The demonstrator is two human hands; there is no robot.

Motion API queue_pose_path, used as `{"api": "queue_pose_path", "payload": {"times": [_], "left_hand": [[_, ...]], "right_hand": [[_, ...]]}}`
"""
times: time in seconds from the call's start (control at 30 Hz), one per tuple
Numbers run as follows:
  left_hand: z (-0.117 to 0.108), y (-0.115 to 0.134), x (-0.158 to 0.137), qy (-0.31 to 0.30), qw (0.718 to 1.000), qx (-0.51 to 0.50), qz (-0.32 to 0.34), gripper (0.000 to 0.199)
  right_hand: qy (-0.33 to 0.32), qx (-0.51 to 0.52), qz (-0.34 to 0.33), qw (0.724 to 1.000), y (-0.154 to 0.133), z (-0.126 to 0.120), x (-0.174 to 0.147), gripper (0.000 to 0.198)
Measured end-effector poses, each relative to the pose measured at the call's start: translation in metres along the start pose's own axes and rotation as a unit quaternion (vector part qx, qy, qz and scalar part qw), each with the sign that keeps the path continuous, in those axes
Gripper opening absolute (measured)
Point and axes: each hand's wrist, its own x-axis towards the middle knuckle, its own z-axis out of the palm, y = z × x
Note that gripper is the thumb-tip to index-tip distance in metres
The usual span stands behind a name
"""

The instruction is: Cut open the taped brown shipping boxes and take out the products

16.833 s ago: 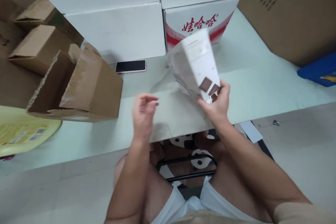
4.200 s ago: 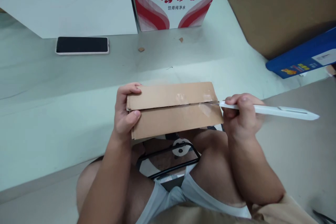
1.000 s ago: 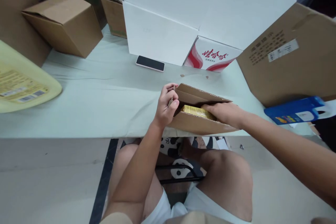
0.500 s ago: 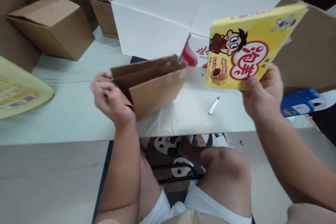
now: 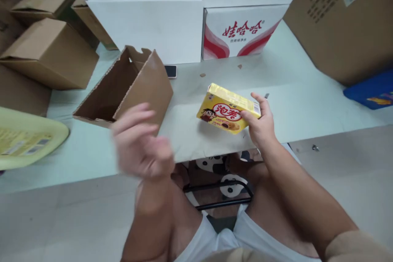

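Note:
My right hand point(image 5: 260, 125) grips the right end of a yellow snack box point(image 5: 225, 108) with a cartoon figure and red lettering, held over the table. My left hand point(image 5: 143, 141) is smeared by motion, with loosely bent fingers apart and nothing in them. Just behind that hand an open brown cardboard box point(image 5: 147, 86) rests tilted on the tabletop, and its visible inside shows no contents. The tip of a small metal tool point(image 5: 266, 95) peeks out beside my right fingers.
White cartons point(image 5: 147, 28) are stacked at the back, one with red lettering point(image 5: 242, 32). A phone point(image 5: 171, 71) lies before them. Brown boxes point(image 5: 55, 53) and a pale yellow jug point(image 5: 33, 139) stand left. A large carton point(image 5: 340, 28) and a blue package point(image 5: 371, 90) are right.
My left hand has let go of the cardboard box, which now sits on the table farther left. The yellow snack box has come down and leftward in my right hand. The view has shifted.

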Motion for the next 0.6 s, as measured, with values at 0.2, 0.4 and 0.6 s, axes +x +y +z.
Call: {"api": "queue_pose_path", "payload": {"times": [0.2, 0.4, 0.6], "left_hand": [[0.071, -0.028, -0.025, -0.369, 0.876, -0.075, -0.301, 0.065], [0.092, -0.048, -0.05, -0.219, 0.897, -0.127, -0.362, 0.076], [0.079, -0.049, -0.046, -0.222, 0.924, -0.121, -0.289, 0.065]], "right_hand": [[-0.056, 0.024, 0.012, 0.998, -0.002, -0.014, 0.004, 0.092], [-0.118, -0.008, 0.088, 0.989, 0.019, -0.008, 0.016, 0.068], [-0.149, -0.024, 0.053, 0.987, 0.003, -0.005, 0.006, 0.062]]}}
